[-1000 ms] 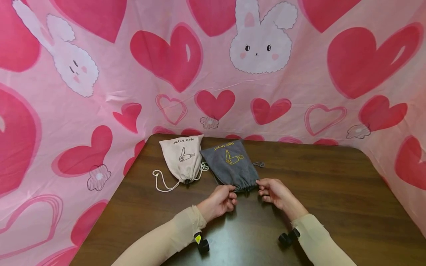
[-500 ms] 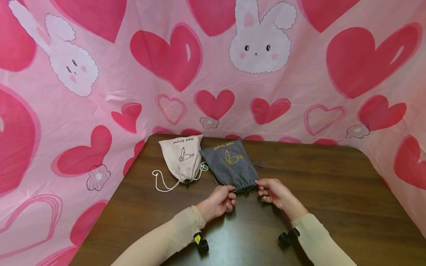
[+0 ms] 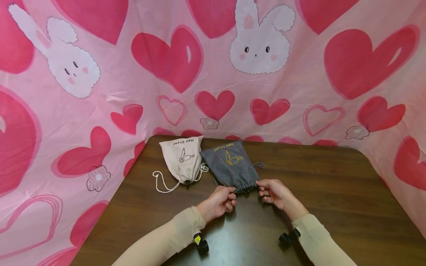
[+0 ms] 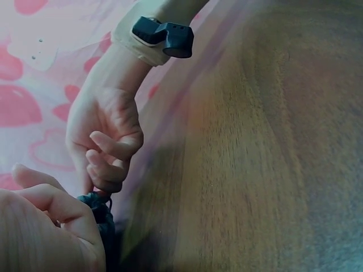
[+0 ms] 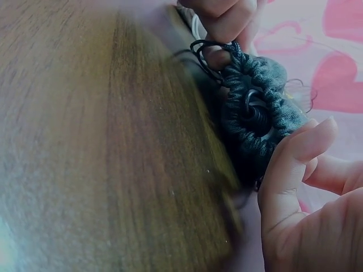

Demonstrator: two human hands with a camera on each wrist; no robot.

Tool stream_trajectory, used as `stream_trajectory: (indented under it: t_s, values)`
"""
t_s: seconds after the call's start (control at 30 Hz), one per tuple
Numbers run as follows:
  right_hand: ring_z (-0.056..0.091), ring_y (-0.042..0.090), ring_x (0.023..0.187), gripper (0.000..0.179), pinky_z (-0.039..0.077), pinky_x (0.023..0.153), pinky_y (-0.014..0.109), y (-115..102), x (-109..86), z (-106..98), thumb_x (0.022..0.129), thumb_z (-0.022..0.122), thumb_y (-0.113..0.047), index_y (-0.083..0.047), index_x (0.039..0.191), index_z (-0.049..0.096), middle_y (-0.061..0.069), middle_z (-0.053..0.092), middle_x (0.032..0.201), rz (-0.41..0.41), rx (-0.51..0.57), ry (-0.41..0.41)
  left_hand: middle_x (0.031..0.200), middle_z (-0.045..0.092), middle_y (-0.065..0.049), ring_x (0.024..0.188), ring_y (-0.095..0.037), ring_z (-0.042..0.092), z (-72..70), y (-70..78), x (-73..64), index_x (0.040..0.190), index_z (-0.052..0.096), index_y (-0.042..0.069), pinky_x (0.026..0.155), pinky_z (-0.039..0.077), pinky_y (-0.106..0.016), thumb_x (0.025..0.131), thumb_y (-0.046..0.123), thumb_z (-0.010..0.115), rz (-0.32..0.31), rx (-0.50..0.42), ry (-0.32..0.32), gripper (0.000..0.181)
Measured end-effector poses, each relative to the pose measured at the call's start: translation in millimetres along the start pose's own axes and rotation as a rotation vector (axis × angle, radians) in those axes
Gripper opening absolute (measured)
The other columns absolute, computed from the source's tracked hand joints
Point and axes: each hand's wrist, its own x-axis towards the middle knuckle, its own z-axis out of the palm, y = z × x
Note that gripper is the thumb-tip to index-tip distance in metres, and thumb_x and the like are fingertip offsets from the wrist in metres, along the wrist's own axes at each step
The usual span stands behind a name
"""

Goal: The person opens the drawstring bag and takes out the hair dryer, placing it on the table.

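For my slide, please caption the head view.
Left hand and right hand hold the gray Hair Dryer bag beside the white bag.

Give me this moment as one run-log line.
left grip: pinches gray bag at left of mouth | right grip: pinches right of mouth | white bag: beside gray bag, on table

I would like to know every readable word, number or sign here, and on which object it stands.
"Hair Dryer", in black, on the white bag, upside down in the head view.
"Hair Dryer", in yellow, on the gray bag, also upside down.
Mark inside each dryer drawing: too small to read.
Yellow label at the left wrist: too small to read.
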Motion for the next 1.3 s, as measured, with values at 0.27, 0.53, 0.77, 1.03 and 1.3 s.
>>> stream_trajectory:
  t_s: [0.27,0.53,0.77,1.03,1.3]
  values:
    - [0.059,0.007,0.059,0.018,0.05,0.053,0.02,-1.4,-0.1,-0.6,0.106,0.057,-0.008,-0.01,0.089,0.061,-0.004,0.055,0.07,-0.002,0.01,-0.002,0.063,0.033,0.007,0.053,-0.006,0.042,-1.2,0.5,-0.5,0.092,0.037,0.011,0.044,0.025,-0.01,0.11,0.007,0.046,0.018,0.0,-0.004,0.02]
    - [0.059,0.006,0.06,0.018,0.049,0.053,0.019,-2.8,0.2,-4.2,0.108,0.054,-0.008,-0.01,0.091,0.061,-0.004,0.054,0.07,0.005,0.021,-0.02,0.062,0.032,0.007,0.053,-0.007,0.041,-3.7,-0.3,1.2,0.089,0.038,0.012,0.044,0.025,-0.011,0.111,0.008,0.045,0.011,-0.008,-0.003,0.023]
    - [0.059,0.007,0.061,0.016,0.05,0.053,0.02,-4.2,1.0,-6.0,0.107,0.055,-0.008,-0.01,0.092,0.059,-0.004,0.054,0.07,0.013,0.023,-0.03,0.062,0.031,0.007,0.054,-0.007,0.041,-3.3,0.9,1.0,0.087,0.039,0.012,0.045,0.025,-0.01,0.111,0.008,0.044,0.014,-0.004,-0.012,0.025]
    - [0.06,0.007,0.061,0.014,0.05,0.053,0.02,-4.6,1.1,-6.7,0.107,0.055,-0.009,-0.009,0.093,0.059,-0.004,0.054,0.071,0.015,0.029,-0.036,0.062,0.031,0.007,0.054,-0.007,0.041,-2.9,1.4,0.5,0.087,0.039,0.012,0.045,0.026,-0.01,0.111,0.007,0.043,0.018,-0.007,-0.008,0.025]
    - [0.059,0.006,0.06,0.014,0.049,0.053,0.019,-5.5,-0.1,-7.8,0.108,0.054,-0.008,-0.008,0.095,0.061,-0.004,0.054,0.07,0.005,0.033,-0.028,0.062,0.031,0.007,0.053,-0.007,0.04,-2.7,2.6,-1.6,0.087,0.039,0.012,0.045,0.025,-0.01,0.111,0.007,0.044,0.02,-0.013,-0.008,0.025]
